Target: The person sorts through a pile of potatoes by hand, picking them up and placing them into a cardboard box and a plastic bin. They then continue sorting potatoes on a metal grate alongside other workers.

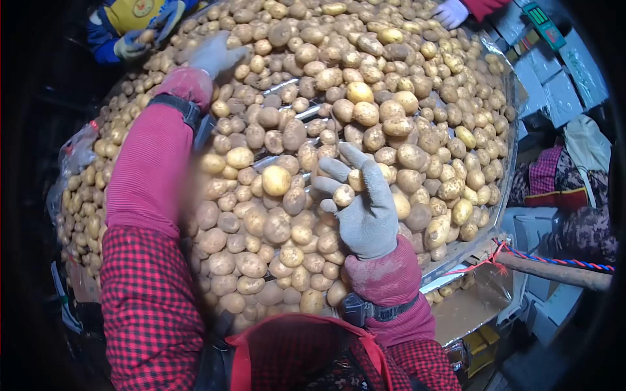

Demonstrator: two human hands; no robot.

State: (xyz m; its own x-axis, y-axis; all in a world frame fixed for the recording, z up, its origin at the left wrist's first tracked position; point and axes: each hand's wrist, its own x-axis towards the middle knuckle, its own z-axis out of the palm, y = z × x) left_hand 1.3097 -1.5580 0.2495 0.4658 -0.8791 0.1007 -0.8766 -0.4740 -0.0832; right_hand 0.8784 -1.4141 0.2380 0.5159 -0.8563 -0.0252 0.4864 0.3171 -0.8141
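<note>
Head view looks down on a broad table with a raised metal rim (506,203), heaped nearly edge to edge with potatoes (276,181), many dusted with soil; pale slats (280,87) show through a gap near the middle.

The right hand (369,225), in a grey glove, is turned palm up above the near part of the heap. Its fingers are partly curled around two small potatoes (343,195), one beside the other. The left hand (214,55), also gloved, reaches over the far left part of the heap with its thumb apart from the fingers; it is blurred, and I cannot tell how far the fingers are closed or whether they hold anything.

Below the table's right corner, a low open container (476,311) with a brown bottom has potatoes at its upper end. Light-coloured boxes (563,98) are stacked on the right, and a clear plastic bag (70,163) lies against the left edge of the heap.

At the upper left, a co-worker's gloved hands (130,45) hold a potato; a round emblem (143,7) on that person's yellow garment is too small to read. Another co-worker's pale glove (450,13) touches the heap at the top. Green marks on a dark green object (546,27) by the boxes are likewise unreadable.
</note>
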